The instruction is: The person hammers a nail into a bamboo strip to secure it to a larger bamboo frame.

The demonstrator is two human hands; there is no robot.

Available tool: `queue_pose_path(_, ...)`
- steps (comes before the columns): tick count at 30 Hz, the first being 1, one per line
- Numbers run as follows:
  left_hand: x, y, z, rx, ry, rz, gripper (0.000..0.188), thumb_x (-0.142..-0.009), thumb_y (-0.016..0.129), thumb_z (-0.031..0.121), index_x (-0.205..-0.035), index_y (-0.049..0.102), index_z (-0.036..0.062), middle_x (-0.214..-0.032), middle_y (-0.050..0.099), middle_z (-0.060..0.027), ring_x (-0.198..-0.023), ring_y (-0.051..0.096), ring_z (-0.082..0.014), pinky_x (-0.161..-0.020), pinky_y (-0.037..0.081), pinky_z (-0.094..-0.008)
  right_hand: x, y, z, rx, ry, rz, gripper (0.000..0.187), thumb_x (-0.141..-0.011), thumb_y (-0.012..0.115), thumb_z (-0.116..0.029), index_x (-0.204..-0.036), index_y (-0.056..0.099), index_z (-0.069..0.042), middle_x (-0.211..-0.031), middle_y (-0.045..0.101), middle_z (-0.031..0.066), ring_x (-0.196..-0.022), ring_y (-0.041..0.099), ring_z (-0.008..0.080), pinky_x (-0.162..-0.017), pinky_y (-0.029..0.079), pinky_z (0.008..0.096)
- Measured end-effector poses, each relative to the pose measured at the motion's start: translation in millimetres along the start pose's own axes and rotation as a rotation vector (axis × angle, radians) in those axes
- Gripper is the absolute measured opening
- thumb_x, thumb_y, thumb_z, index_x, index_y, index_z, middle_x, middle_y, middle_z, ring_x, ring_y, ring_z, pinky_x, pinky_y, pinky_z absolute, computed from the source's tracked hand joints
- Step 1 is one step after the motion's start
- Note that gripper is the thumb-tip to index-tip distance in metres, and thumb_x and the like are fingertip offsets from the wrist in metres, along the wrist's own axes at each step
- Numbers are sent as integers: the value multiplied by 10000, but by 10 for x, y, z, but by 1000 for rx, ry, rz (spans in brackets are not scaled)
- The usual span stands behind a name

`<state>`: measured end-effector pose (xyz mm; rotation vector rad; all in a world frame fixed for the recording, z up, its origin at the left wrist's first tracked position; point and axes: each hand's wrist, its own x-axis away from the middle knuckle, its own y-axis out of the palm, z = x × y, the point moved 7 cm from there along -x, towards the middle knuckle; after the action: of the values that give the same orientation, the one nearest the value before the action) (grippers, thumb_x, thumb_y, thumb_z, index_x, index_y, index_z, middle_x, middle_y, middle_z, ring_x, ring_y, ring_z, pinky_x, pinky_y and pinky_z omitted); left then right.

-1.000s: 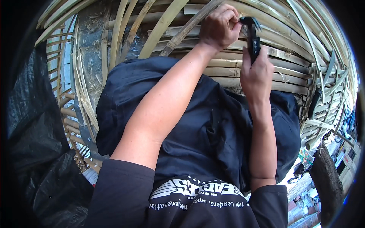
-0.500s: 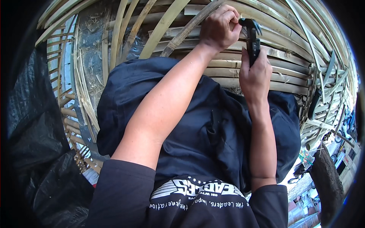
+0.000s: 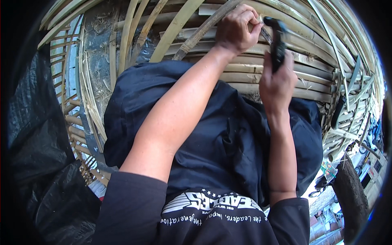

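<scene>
At the top of the view, my left hand point(image 3: 237, 29) is closed in a pinch over the split bamboo slats point(image 3: 241, 77). Whatever its fingertips pinch is too small to make out. My right hand point(image 3: 278, 85) is wrapped round the handle of a black claw hammer point(image 3: 279, 51), which is blurred by motion. The hammer's head stands just right of the left fingertips, apart from them. Beside the left hand, a greyish bamboo strip point(image 3: 200, 36) lies slantwise across the slats.
Loose bamboo strips point(image 3: 173, 34) lean at the upper left, by a dark board point(image 3: 98, 49) with shavings on it. On the right, a knife point(image 3: 339, 110) with a dark handle is stuck among woven bamboo. A log point(image 3: 350, 196) stands lower right; black sheeting point(image 3: 36, 122) hangs at left.
The hammer has swung a little to the right, away from the left fingertips, and its head is now smeared. My right hand has shifted slightly rightward; the left has hardly moved.
</scene>
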<state>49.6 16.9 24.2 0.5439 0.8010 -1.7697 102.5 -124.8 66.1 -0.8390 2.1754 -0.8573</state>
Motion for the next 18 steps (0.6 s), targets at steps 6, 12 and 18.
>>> queue_pose_path(6, 94, 72, -207, 22, -98, -32, 168, -734, 799, 103, -737, 632, 85, -914, 685, -44, -807, 692, -275, -700, 564, -389, -6, 131, 94, 7, 61, -80, 275, -982, 658, -214, -1067, 546, 22, -738, 641, 260, -717, 647, 491, -586, 497, 482)
queue_pose_path(12, 59, 82, -180, 35, -61, -28, 178, -736, 799, 117, -724, 623, 85, -909, 678, -34, -815, 691, -272, -713, 562, -390, 47, -31, 82, -98, 92, 121, 275, -983, 656, -205, -1083, 523, 14, -744, 650, 252, -703, 670, 463, -590, 497, 488)
queue_pose_path(18, 11, 109, -208, 21, -30, -24, 178, -743, 797, 121, -728, 622, 93, -916, 682, -30, -820, 697, -268, -702, 566, -385, 64, -99, 8, -69, -63, 264, 301, -983, 640, -201, -1134, 518, 30, -786, 653, 300, -768, 641, 515, -631, 481, 539)
